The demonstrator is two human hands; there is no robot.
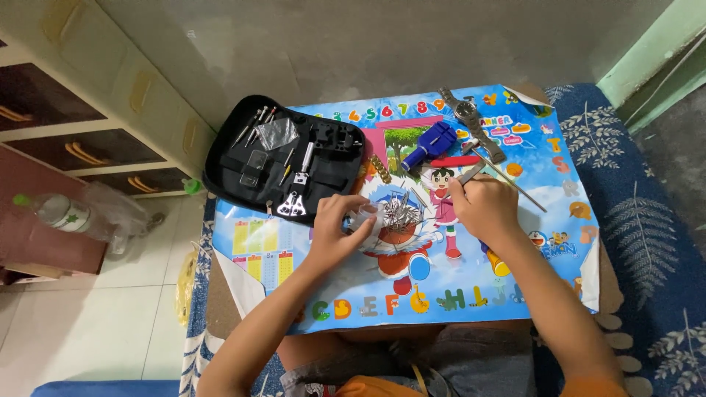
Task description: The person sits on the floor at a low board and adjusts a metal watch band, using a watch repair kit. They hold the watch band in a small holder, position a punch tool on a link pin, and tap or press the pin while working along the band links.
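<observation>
Leftmost, a clear plastic bottle (55,212) lies by cream drawer fronts (110,147) with curved handles, over pale floor tiles. Next, a black zip tool case (283,158) lies open on the table's (559,220) far left part — soft fabric shell, slim metal drivers and picks in loops, a crumpled clear bag, a forked silver tool at its near edge.

Left hand (337,229): forearm coming up from the lower left, fingers curled and pinched on a small clear plastic piece (365,217), just beside a loose heap of thin metal pins (401,209). The pins lie at the middle of the glossy cartoon poster (412,294) that covers the table, bright blue with coloured letters round its edge.

Right hand (482,206): closed round a slender metal tool (474,170), knuckles up, the tool's tip pointing away from the person; the exact kind of tool cannot be told. Beyond it, well apart from the hands, lie a blue plastic tool (430,143), a steel-link wristwatch (474,121) stretched flat, and a thin metal rod (515,184).

Right of the table, a dark blue fabric with a white fern print (647,220); grey concrete wall behind, green frame at the far right corner.
</observation>
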